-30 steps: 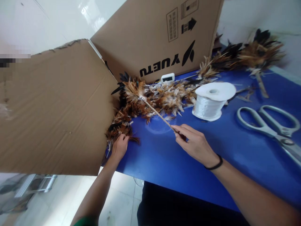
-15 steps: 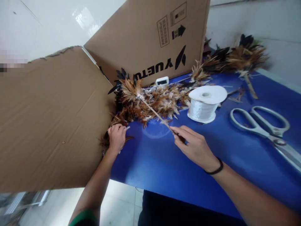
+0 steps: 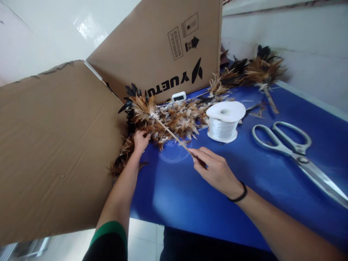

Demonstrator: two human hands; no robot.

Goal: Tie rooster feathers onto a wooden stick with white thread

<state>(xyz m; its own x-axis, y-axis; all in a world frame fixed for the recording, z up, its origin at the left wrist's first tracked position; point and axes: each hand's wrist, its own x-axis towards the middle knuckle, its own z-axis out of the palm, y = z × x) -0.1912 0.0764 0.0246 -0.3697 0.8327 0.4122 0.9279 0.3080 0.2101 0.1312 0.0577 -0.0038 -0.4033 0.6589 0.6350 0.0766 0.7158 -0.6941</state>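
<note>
Between the fingers of my right hand (image 3: 213, 166) is the lower end of a thin stick (image 3: 174, 135), slanting up to the left. A tuft of brown and black feathers (image 3: 141, 105) is fixed at its far end with white binding. My left hand (image 3: 141, 140) is at the near edge of a pile of loose brown feathers (image 3: 179, 119), its fingers curled together; whatever is between them is too small to make out. The pile lies on the blue table (image 3: 174, 188) below and behind the tuft.
A spool of clear line (image 3: 223, 128) stands right of the pile. Large scissors (image 3: 293, 148) lie further right. Cardboard panels (image 3: 54, 152) rise at the left and back. A small white device (image 3: 178, 97) sits by the back panel; more feather bundles (image 3: 263, 70) lie at the back right.
My left hand has moved up and away from me, from the table's left edge to the feather pile. My right hand still holds the stick. The whole view has shifted a little.
</note>
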